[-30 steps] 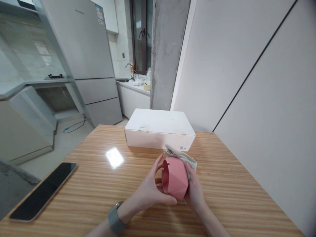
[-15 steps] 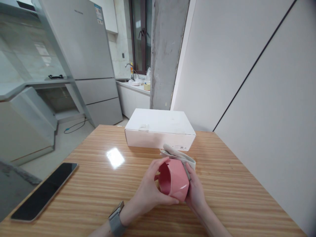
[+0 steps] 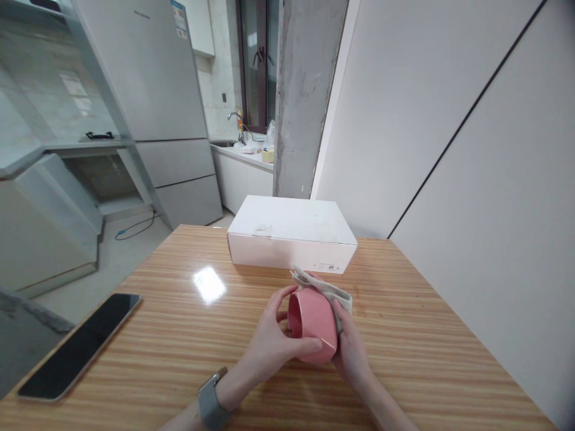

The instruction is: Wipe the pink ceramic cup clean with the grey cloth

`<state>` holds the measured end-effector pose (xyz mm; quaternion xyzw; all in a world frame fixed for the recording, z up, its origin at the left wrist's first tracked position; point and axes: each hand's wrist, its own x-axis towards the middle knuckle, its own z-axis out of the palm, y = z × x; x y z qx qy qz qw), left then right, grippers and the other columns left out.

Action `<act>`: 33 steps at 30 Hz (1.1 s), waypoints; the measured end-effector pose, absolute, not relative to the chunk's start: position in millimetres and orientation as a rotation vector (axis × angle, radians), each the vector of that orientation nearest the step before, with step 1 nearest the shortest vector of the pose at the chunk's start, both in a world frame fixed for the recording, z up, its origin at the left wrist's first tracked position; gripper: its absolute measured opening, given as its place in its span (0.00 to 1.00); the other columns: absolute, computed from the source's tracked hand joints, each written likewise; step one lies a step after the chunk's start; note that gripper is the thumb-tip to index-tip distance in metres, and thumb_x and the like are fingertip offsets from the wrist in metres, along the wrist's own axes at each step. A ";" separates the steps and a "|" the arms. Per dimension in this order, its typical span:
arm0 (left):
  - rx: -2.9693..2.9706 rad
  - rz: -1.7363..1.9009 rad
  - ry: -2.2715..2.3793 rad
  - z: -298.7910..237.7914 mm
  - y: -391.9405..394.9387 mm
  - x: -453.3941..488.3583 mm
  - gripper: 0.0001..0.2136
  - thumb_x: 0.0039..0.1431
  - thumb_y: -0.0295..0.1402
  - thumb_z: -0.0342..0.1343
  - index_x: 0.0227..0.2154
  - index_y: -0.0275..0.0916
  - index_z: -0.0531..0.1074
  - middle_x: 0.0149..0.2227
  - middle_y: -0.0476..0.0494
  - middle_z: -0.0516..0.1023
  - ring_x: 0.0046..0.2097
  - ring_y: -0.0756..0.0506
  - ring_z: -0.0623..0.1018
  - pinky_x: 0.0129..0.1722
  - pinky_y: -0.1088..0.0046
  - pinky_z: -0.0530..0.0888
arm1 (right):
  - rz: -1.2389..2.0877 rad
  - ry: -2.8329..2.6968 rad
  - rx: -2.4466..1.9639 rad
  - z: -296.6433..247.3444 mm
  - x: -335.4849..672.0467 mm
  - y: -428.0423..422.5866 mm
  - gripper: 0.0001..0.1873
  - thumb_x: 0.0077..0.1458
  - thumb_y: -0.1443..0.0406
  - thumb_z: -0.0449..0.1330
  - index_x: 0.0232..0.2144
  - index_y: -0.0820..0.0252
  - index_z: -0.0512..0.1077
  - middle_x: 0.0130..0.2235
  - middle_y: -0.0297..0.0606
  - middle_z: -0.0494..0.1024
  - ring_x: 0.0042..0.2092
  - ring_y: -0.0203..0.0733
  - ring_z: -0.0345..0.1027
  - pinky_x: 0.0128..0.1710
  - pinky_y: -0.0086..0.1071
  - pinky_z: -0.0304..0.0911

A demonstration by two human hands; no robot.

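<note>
A pink faceted bowl [image 3: 309,323] is tipped on its side just above the wooden table [image 3: 179,347], its opening turned to the left. My left hand [image 3: 274,341] grips its rim and underside, thumb low at the front. My right hand [image 3: 350,353] presses a folded beige cloth [image 3: 327,293] against the bowl's back and right side. A grey watch sits on my left wrist.
A closed white cardboard box [image 3: 291,233] lies on the table just beyond my hands. A dark phone [image 3: 81,344] rests face up near the table's left edge. A white wall runs along the right. A fridge and kitchen counter stand behind on the left.
The bowl has turned in my hands and shifted a little left. The cloth has slid round its back, and my left thumb now lies across its lower front.
</note>
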<state>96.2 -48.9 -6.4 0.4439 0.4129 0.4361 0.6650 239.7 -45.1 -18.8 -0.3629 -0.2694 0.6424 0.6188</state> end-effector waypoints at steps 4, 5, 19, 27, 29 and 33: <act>1.201 0.972 0.871 -4.4 -54.5 94.7 0.54 0.29 0.28 0.75 0.62 0.51 0.55 0.60 0.35 0.65 0.58 0.33 0.68 0.42 0.63 0.77 | 1.482 -0.505 -0.929 -17.1 241.5 -45.6 0.20 0.48 0.50 0.65 0.39 0.54 0.80 0.43 0.37 0.84 0.49 0.55 0.75 0.54 0.48 0.66; 1.287 0.980 0.852 -5.8 -54.8 94.2 0.53 0.29 0.27 0.74 0.62 0.53 0.55 0.62 0.36 0.60 0.60 0.32 0.66 0.42 0.63 0.77 | 1.472 -0.492 -0.922 -16.3 242.1 -45.5 0.19 0.48 0.50 0.65 0.39 0.54 0.80 0.43 0.36 0.84 0.49 0.54 0.75 0.54 0.46 0.66; 1.499 1.021 0.973 0.4 -52.3 94.2 0.45 0.34 0.29 0.73 0.59 0.50 0.61 0.58 0.39 0.64 0.55 0.37 0.69 0.37 0.68 0.78 | 1.488 -0.592 -0.780 -14.2 239.9 -47.8 0.21 0.52 0.50 0.63 0.44 0.52 0.78 0.49 0.37 0.81 0.56 0.52 0.69 0.62 0.46 0.57; 1.077 1.028 0.878 -15.2 -42.2 94.9 0.47 0.31 0.33 0.74 0.59 0.47 0.60 0.58 0.37 0.65 0.44 0.42 0.77 0.38 0.68 0.77 | 1.414 -0.872 -0.711 -10.6 243.1 -51.8 0.20 0.55 0.53 0.62 0.49 0.49 0.76 0.59 0.33 0.73 0.65 0.47 0.55 0.67 0.39 0.44; 1.070 1.026 0.829 -15.9 -43.0 95.5 0.49 0.30 0.32 0.74 0.60 0.49 0.58 0.61 0.36 0.62 0.47 0.40 0.76 0.38 0.68 0.77 | 1.414 -0.840 -0.719 -11.0 243.8 -50.7 0.20 0.55 0.53 0.62 0.48 0.49 0.76 0.57 0.34 0.75 0.65 0.47 0.56 0.68 0.40 0.43; 1.086 0.989 0.813 -14.9 -49.4 98.4 0.60 0.29 0.25 0.73 0.66 0.56 0.46 0.65 0.34 0.55 0.52 0.36 0.74 0.35 0.69 0.78 | 1.449 -0.682 -0.747 -11.6 243.6 -47.3 0.21 0.51 0.50 0.64 0.46 0.50 0.78 0.50 0.35 0.81 0.63 0.51 0.61 0.66 0.45 0.49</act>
